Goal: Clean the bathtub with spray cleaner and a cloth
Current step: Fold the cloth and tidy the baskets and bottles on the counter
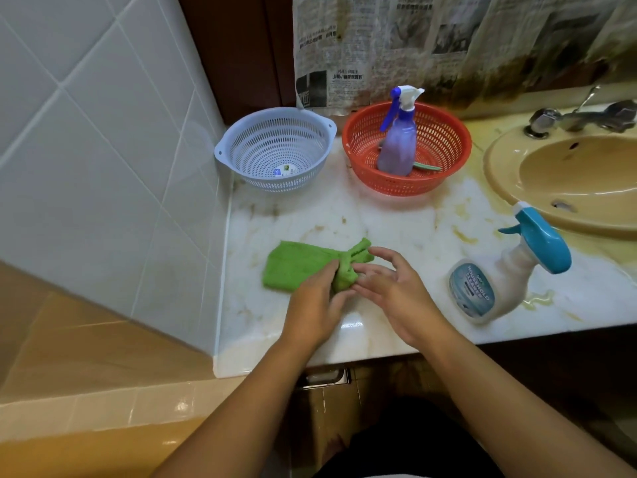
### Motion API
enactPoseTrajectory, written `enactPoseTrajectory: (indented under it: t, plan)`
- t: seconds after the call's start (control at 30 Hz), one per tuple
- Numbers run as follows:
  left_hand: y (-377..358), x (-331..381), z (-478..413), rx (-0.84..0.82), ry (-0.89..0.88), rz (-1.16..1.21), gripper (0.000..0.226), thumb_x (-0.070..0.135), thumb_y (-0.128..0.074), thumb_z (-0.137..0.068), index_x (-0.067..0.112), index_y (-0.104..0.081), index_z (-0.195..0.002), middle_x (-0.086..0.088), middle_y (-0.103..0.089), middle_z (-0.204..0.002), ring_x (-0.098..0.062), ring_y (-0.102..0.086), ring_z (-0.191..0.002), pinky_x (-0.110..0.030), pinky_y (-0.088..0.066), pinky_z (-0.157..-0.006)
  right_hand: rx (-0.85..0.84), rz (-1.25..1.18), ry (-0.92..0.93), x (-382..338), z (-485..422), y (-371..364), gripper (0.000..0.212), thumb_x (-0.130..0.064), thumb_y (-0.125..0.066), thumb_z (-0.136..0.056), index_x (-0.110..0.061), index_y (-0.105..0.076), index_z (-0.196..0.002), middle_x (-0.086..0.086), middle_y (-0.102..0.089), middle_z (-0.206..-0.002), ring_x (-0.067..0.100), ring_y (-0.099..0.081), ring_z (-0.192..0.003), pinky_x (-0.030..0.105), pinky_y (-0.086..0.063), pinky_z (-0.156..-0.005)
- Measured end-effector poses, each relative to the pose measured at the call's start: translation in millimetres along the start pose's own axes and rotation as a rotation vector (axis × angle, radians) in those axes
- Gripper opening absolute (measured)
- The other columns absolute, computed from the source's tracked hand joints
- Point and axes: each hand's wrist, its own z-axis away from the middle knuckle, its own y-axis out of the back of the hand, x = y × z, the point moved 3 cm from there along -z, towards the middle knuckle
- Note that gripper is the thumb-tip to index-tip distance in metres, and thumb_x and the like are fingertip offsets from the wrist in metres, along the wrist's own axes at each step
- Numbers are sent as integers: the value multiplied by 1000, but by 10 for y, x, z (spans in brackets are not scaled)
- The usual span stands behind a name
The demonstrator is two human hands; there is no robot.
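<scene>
Green cloth [296,270] is lying on the pale marble-look desk [396,219], toward the front left. It's flat on its left side and bunched up at its right end. The left hand [315,305] has its grip clamped on that bunched bit, thumb on top and fingers curled around it. The right hand [396,288] is just beside it, grip apart, fingers spread loose with the tips touching the bunched end. The spray cleaner bottle [499,284], white with a teal trigger head, sits on the desk off to the right of both hands with nothing touching it. It leans in the view, so I can't tell if it's standing or lying. At the back a pale blue colander [275,150] and a red basket [406,186] sit side by side, with a purple spray bottle [398,143] upright in the red one. Tan sink [568,174] and tap [586,119] are at far right, newspaper [379,46] covers the wall behind, and white tiles [86,132] are on the left.
</scene>
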Motion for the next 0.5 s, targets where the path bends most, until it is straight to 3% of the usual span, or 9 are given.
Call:
enactPoseTrajectory:
  t: [0.07,0.13,0.2,0.27,0.4,0.5]
  plan:
    - [91,-1,66,3,54,121,35,24,-70,-96,25,-64,-130,12,-73,-106,-7,-67,-95,-31,-53,-84,-53,113,57,-28,79,34,43,16,-58,-94,-12,-57,-127,13,-77,-111,32,-73,-107,36,-59,-97]
    - [215,11,146,31,143,260,31,22,-71,-97,28,-67,-127,17,-73,-106,1,-66,-99,-22,-50,-86,-66,448,202,-75,136,53,48,14,-61,-91,-24,-62,-122,-3,-76,-114,20,-69,-109,29,-55,-94]
    - [354,47,204,46,177,366,27,21,-69,-99,32,-67,-123,18,-73,-108,1,-66,-105,-20,-49,-91,-81,781,343,-101,177,40,49,-7,-75,-91,-41,-62,-123,-19,-60,-124,8,-58,-115,22,-46,-95]
    - [500,97,238,43,164,451,23,19,-66,-100,33,-68,-119,14,-73,-111,-8,-67,-109,-28,-52,-96,-88,921,416,-156,209,16,48,-31,-82,-87,-49,-61,-126,-23,-47,-128,7,-48,-123,21,-40,-100]
    - [774,276,306,25,143,611,15,11,-66,-100,20,-68,-112,10,-73,-98,-8,-68,-95,-26,-54,-84,-125,835,443,-311,279,-126,35,-38,-84,-85,-43,-62,-113,-25,-55,-125,4,-52,-122,26,-46,-95]
    - [916,372,356,13,119,693,12,12,-68,-96,10,-65,-107,8,-71,-89,-7,-66,-85,-21,-53,-76,-183,632,397,-367,288,-259,22,-34,-82,-87,-35,-64,-98,-12,-69,-110,10,-63,-116,41,-55,-89]
